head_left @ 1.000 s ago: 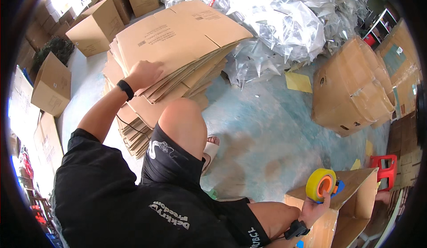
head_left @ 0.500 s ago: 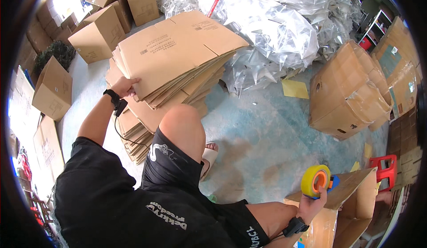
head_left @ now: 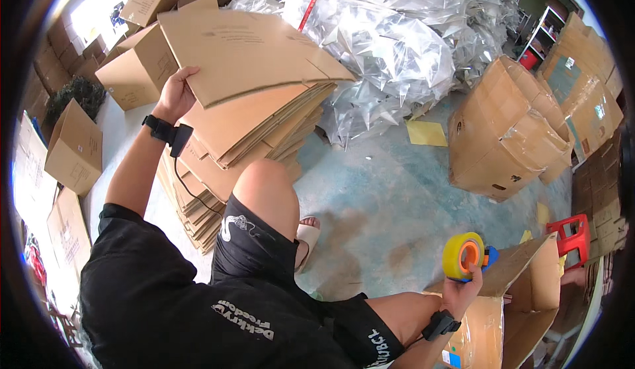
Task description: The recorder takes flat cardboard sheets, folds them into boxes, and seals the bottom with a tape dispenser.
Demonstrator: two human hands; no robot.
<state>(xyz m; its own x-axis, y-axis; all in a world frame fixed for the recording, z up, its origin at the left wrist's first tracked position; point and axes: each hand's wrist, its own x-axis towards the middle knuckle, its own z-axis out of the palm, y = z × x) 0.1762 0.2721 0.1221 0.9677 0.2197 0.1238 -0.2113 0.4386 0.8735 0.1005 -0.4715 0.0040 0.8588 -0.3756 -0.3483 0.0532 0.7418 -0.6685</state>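
Note:
My left hand [head_left: 177, 94] grips the near left corner of a flattened cardboard box [head_left: 245, 55], thumb on top. That corner is raised off the stack of flattened boxes [head_left: 245, 121], while the far side of the sheet still seems to rest on it. Down at the lower right, my right hand [head_left: 461, 292] holds a tape dispenser [head_left: 489, 258] with a blue body and a yellow tape roll [head_left: 454, 256] on an orange core. It is above an open cardboard box [head_left: 486, 323], beside my right knee. Both wrists wear black bands with small devices.
Silvery plastic bundles [head_left: 390, 45] heap up at the back. A large taped carton [head_left: 506, 131] stands on the right, with a red stool [head_left: 570, 240] nearer me. Assembled boxes [head_left: 135, 68] stand at the back left. A yellow sheet [head_left: 426, 133] lies on the bluish floor.
My left hand has risen, lifting the near edge of the top flattened box off the stack. My right hand still holds the tape dispenser, almost in the same place. The view has shifted slightly.

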